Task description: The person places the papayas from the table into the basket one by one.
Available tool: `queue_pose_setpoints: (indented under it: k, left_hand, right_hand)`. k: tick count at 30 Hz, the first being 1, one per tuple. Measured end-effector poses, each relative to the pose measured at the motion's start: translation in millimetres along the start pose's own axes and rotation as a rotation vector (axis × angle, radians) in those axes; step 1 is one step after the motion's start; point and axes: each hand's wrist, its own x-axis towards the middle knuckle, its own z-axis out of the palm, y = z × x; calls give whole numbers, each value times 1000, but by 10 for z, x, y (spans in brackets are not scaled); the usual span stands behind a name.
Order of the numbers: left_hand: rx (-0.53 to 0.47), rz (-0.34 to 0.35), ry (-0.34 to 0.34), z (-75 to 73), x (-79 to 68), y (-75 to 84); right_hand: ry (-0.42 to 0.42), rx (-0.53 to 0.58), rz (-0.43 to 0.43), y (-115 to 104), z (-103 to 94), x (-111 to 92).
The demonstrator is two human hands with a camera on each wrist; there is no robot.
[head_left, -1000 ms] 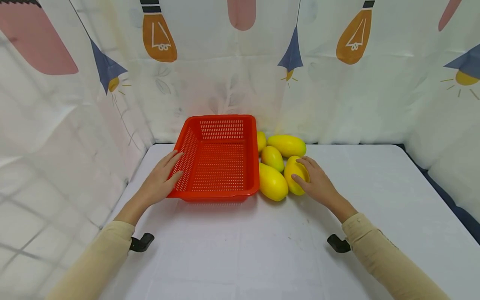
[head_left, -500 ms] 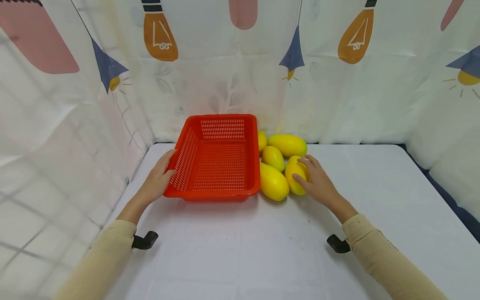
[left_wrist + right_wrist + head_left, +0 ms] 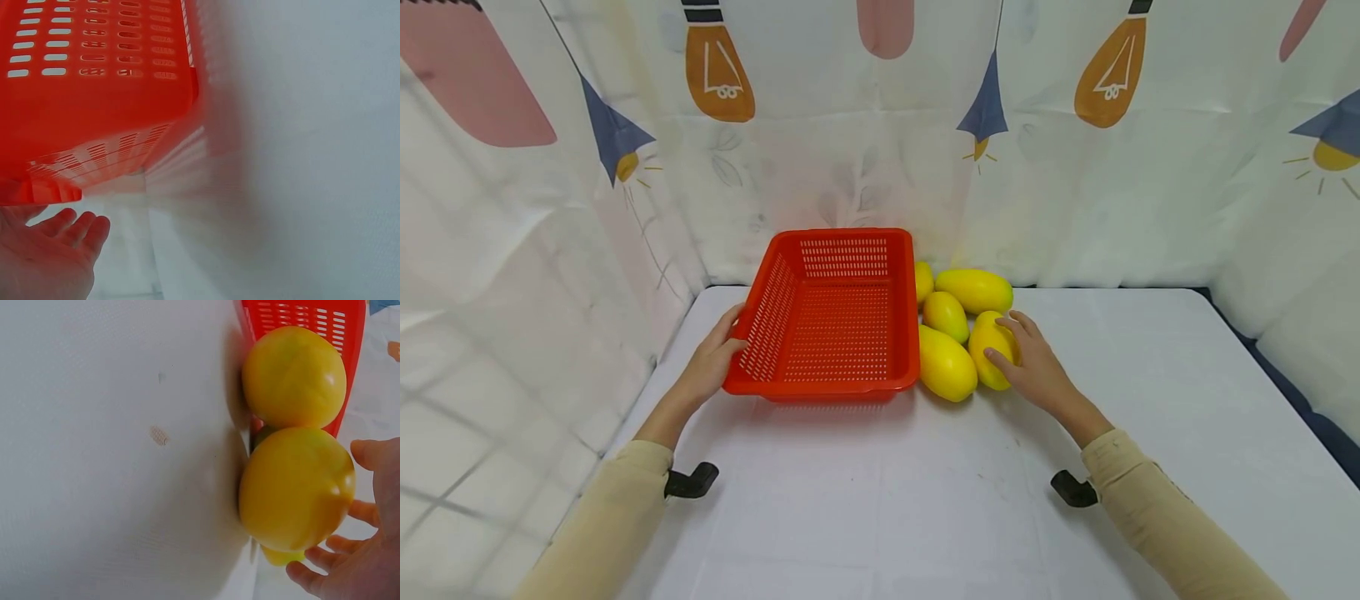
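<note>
A red plastic basket (image 3: 837, 329) with slotted walls stands at the table's far left-centre. My left hand (image 3: 711, 362) is at its left rim; in the left wrist view the left hand's fingers (image 3: 78, 234) extend loosely beside the rim, and the thumb is hidden. Right of the basket lie several yellow mangoes, including a large front mango (image 3: 947, 364). My right hand (image 3: 1037, 362) is at the right side of the nearest-right mango (image 3: 990, 350). Its fingers are spread and slightly bent around that mango; whether they touch it I cannot tell.
A white cloth covers the table (image 3: 880, 508). Behind it hangs a patterned curtain (image 3: 880, 158), close to the basket and the rear mango (image 3: 974, 290). Each wrist carries a black mount, the left mount (image 3: 692, 481) and the right mount (image 3: 1073, 490).
My left hand has moved back leftward from over the basket's left edge to beside its rim. The right hand stays by the mango, and the basket and fruit look unmoved.
</note>
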Motion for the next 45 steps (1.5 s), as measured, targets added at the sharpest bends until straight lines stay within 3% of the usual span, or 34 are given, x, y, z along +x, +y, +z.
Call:
queue_pose_setpoints:
  k: [19, 27, 34, 45]
  left_hand:
    - [-206, -90, -60, 11, -27, -63]
    - [-319, -65, -79, 21, -40, -113]
    - [-466, -51, -128, 32, -39, -156]
    - [-591, -120, -138, 39, -43, -175]
  right_hand:
    - [5, -4, 9, 34, 57, 19]
    - [22, 14, 10, 47, 82, 14]
    - [-9, 30, 64, 47, 96, 12]
    - [-2, 41, 83, 97, 131, 22]
